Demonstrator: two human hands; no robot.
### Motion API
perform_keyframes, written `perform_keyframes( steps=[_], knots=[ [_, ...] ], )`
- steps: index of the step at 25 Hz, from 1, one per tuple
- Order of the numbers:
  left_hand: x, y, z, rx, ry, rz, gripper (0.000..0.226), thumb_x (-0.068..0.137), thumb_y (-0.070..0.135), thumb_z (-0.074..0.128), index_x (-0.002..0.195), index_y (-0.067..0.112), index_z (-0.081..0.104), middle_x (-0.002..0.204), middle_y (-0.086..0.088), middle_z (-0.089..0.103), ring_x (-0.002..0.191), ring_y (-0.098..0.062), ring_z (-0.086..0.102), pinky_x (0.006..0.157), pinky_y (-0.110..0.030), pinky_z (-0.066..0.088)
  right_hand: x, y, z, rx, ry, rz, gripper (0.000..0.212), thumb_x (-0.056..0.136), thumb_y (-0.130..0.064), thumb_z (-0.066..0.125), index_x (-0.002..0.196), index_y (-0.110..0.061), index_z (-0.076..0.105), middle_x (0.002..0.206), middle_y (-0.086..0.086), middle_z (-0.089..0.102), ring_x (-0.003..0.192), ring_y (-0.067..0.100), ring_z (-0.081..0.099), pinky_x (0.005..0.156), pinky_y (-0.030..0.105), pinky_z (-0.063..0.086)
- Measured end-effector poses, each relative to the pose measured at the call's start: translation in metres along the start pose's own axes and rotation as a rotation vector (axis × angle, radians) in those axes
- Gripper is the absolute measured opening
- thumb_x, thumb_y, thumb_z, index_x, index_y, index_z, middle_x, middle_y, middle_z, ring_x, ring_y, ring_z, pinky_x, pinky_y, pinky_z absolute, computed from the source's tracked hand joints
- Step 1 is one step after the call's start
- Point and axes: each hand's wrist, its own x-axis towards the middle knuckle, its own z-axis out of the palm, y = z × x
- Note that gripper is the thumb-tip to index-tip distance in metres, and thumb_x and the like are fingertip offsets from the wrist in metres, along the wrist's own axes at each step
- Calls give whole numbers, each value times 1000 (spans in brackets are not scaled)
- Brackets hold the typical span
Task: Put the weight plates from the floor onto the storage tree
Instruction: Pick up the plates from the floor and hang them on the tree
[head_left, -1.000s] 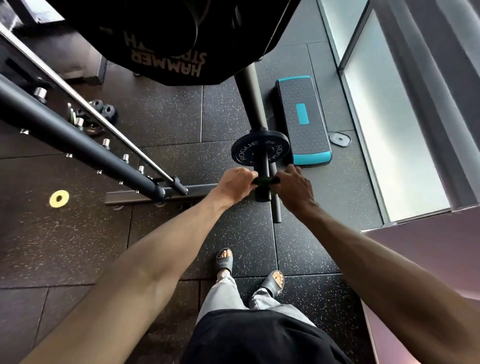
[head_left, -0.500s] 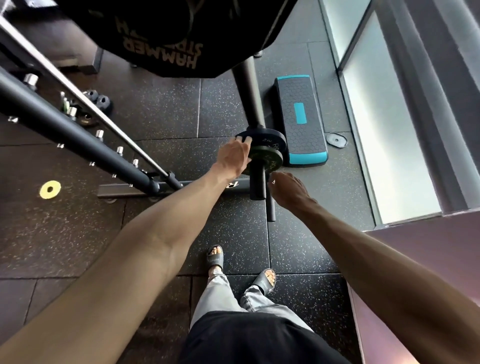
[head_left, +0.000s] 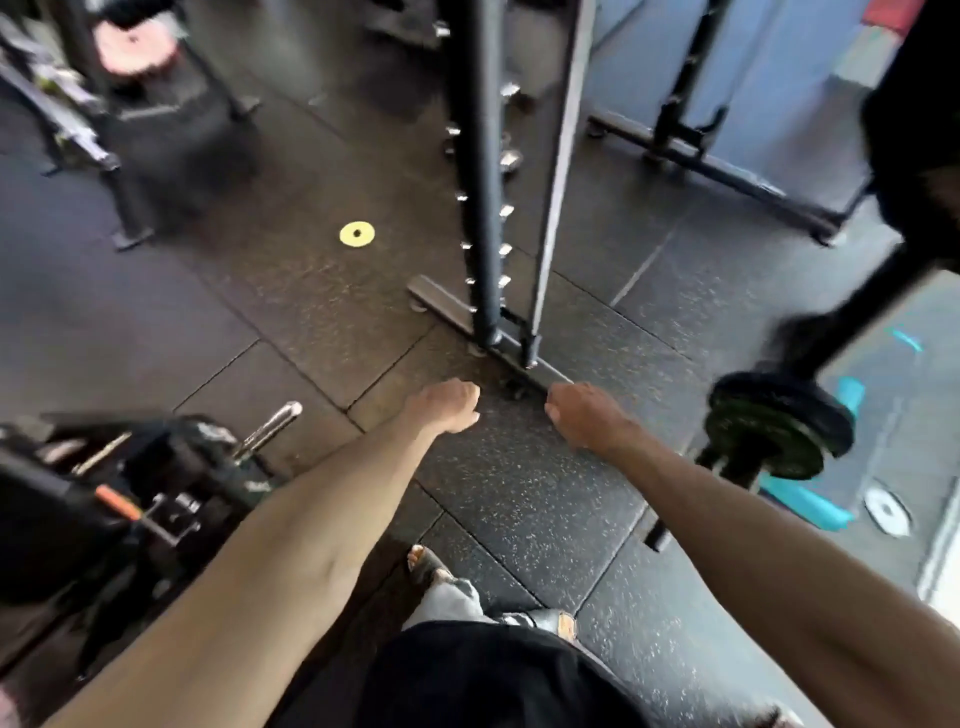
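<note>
Reaching forward with nothing held
Left hand (head_left: 447, 406) and right hand (head_left: 584, 415) loosely curled, empty; yellow plate (head_left: 357, 234) lies on floor (head_left: 291, 306)

Single head-worn wide-angle view, looking steeply down from standing height, rubber floor (head_left: 519, 493) below, blurred edges

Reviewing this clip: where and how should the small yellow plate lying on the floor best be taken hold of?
The yellow plate lies flat on the rubber floor, so probably come from above and pinch its outer rim, or hook a finger into the centre hole to tip it up. Both the left hand and right hand look empty and loosely curled.
</note>
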Motion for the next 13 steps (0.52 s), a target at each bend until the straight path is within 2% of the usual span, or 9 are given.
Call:
perform_keyframes(
  steps=[2,5,8,11,13],
  knots=[
    [-22,-61,12,-75,-31,-89,28,96,33,55,112,11,61,113,-14,68,104,-33,65,88,-41,53,34,-48,9,-89,-134,-85,21,96,-27,47,94,-14,63,99,12,71,94,32,68,81,38,54],
    [-54,-145,34,-185,-60,-177,26,99,27,51,112,6,60,111,-12,66,101,-32,64,83,-38,51,82,-127,30,-190,-234,-189,26,95,-27,49,106,-9,64,109,15,69,103,35,66,82,38,51],
    [-76,-215,55,-302,-62,-255,23,100,25,51,108,6,61,107,-9,66,97,-29,64,79,-36,48,123,-203,47,-232,-301,-265,29,97,-26,49,109,-5,64,113,18,69,106,37,65,84,38,50],
    [-89,-276,70,-397,-42,-333,23,100,24,51,110,6,61,108,-10,64,101,-30,62,85,-38,48,159,-271,61,-233,-349,-343,27,99,-23,48,107,-4,66,111,20,69,106,38,64,83,38,48],
    [-88,-308,73,-423,-33,-351,23,99,25,51,108,6,62,107,-11,64,102,-30,62,84,-37,47,181,-306,67,-265,-391,-398,28,100,-22,47,104,-4,67,109,21,70,104,39,65,83,38,48]
  ],
)
